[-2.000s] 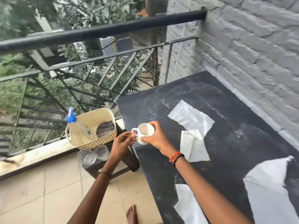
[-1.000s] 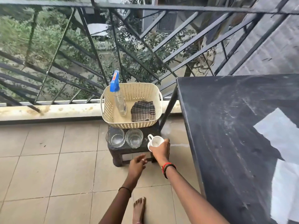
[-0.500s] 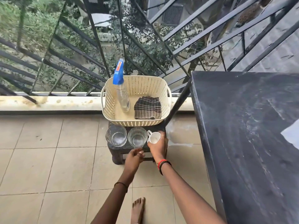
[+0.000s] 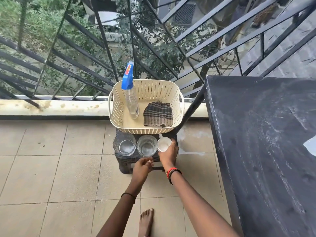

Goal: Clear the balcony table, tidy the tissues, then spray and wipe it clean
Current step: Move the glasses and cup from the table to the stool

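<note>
My right hand (image 4: 169, 153) grips a white mug (image 4: 163, 144) on the right end of a low dark stool (image 4: 127, 162), beside two clear glasses (image 4: 124, 145) (image 4: 147, 147). My left hand (image 4: 142, 165) hovers with loosely curled fingers just in front of the right glass and holds nothing. Behind the glasses a cream perforated basket (image 4: 118, 106) stands on the stool, with a blue-topped spray bottle (image 4: 130, 93) and a folded striped cloth (image 4: 157, 114) inside. The dusty black table (image 4: 259, 134) fills the right side, and a white tissue corner (image 4: 310, 145) shows at its right edge.
A black metal railing (image 4: 102, 48) runs along the balcony edge above a stained low kerb (image 4: 51, 106). Beige floor tiles (image 4: 51, 168) spread to the left. A bare foot (image 4: 146, 221) is on the floor near the bottom. A table leg (image 4: 189, 110) slants beside the basket.
My right hand carried the mug off the table and down to the stool beside the glasses. My left hand let go of the mug and moved to the front of the stool.
</note>
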### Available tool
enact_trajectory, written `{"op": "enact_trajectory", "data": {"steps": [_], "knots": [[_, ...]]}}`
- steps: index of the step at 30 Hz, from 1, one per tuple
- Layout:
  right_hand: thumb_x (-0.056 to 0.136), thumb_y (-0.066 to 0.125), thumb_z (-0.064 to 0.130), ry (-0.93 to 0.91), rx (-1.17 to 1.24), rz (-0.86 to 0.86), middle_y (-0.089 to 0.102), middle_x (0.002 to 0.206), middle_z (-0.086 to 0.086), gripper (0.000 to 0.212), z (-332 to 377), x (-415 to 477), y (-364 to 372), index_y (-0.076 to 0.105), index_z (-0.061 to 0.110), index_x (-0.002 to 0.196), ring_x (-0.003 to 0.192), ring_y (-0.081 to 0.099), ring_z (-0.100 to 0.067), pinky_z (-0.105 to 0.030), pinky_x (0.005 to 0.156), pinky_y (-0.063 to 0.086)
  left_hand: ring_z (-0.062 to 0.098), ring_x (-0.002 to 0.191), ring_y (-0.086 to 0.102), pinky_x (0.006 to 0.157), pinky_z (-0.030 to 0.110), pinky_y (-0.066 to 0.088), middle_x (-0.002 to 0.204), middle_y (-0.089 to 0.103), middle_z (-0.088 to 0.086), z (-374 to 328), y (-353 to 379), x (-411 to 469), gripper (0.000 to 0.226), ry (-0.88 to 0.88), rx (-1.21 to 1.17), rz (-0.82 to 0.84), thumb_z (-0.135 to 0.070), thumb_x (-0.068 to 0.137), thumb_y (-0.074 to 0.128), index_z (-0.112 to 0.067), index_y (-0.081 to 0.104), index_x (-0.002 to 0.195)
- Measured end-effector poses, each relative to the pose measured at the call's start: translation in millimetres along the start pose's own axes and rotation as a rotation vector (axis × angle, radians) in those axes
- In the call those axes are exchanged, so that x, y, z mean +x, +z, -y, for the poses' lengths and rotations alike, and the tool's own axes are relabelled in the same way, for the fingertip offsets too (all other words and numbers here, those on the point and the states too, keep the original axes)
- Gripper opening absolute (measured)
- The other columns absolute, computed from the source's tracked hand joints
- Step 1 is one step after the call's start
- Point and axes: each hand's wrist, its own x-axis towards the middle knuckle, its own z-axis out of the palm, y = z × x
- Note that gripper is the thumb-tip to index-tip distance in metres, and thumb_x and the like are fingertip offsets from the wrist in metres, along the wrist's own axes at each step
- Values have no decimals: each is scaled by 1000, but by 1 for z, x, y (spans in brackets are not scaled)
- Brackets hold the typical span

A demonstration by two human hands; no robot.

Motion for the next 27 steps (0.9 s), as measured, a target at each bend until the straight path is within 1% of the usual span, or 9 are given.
{"op": "enact_trajectory", "data": {"steps": [4, 8, 13, 15, 16, 20, 22, 25, 27], "knots": [[57, 76, 16, 45, -24, 36, 53, 129, -4, 82, -2, 4, 2, 38, 25, 129, 114, 54, -27, -43, 86, 53, 12, 78, 59, 72, 22, 49, 86, 65, 4, 3, 0, 2, 16, 2, 18, 10, 2, 94, 50, -2, 61, 104], [64, 75, 10, 94, 19, 63, 52, 131, -7, 86, -2, -3, -7, 35, 22, 139, 116, 54, -29, -43, 89, 52, 8, 75, 57, 65, 14, 47, 84, 64, 1, 2, 3, -2, 16, 0, 49, 25, 0, 94, 50, -3, 62, 105], [72, 65, 1, 179, 95, 149, 45, 131, -16, 74, 6, -27, -31, 36, 13, 139, 122, 47, -33, -42, 101, 42, 16, 86, 62, 69, 22, 47, 93, 67, 8, 3, 8, -16, 18, -1, 102, 52, -7, 97, 49, -4, 62, 108], [75, 61, -3, 198, 147, 188, 41, 131, -16, 69, 14, -41, -45, 37, 11, 138, 123, 45, -32, -40, 103, 40, 17, 85, 63, 68, 23, 49, 95, 68, 11, 3, 13, -26, 21, 6, 132, 68, -11, 99, 47, -1, 63, 108], [76, 60, -4, 199, 169, 201, 41, 129, -15, 65, 19, -48, -53, 39, 11, 136, 121, 46, -31, -39, 103, 40, 17, 82, 64, 68, 24, 51, 95, 69, 14, 1, 15, -32, 24, 15, 146, 76, -13, 100, 46, 0, 64, 108], [81, 57, -4, 159, 243, 225, 42, 112, -6, 46, 36, -75, -92, 49, 9, 124, 111, 51, -25, -28, 98, 41, 23, 79, 65, 79, 45, 55, 95, 71, 20, -11, 26, -62, 31, 41, 138, 64, -20, 101, 43, 0, 66, 103], [83, 57, -2, 124, 268, 241, 44, 108, -2, 36, 43, -85, -111, 55, 10, 117, 106, 53, -20, -24, 93, 43, 20, 73, 64, 71, 37, 56, 87, 70, 16, -21, 31, -79, 30, 65, 145, 63, -18, 102, 41, -3, 67, 96], [81, 59, 4, 86, 323, 199, 58, 109, -2, 27, 47, -97, -143, 58, 23, 99, 101, 58, -18, -29, 91, 48, 8, 64, 62, 57, 19, 50, 81, 67, 10, -43, 46, -111, 31, 130, 160, 77, -15, 102, 40, -13, 65, 83], [81, 59, 5, 87, 366, 166, 64, 106, 1, 24, 47, -104, -169, 57, 27, 91, 97, 60, -14, -29, 88, 51, 11, 67, 63, 59, 21, 52, 80, 67, 10, -54, 56, -129, 31, 165, 147, 79, -16, 102, 41, -11, 64, 81]]}}
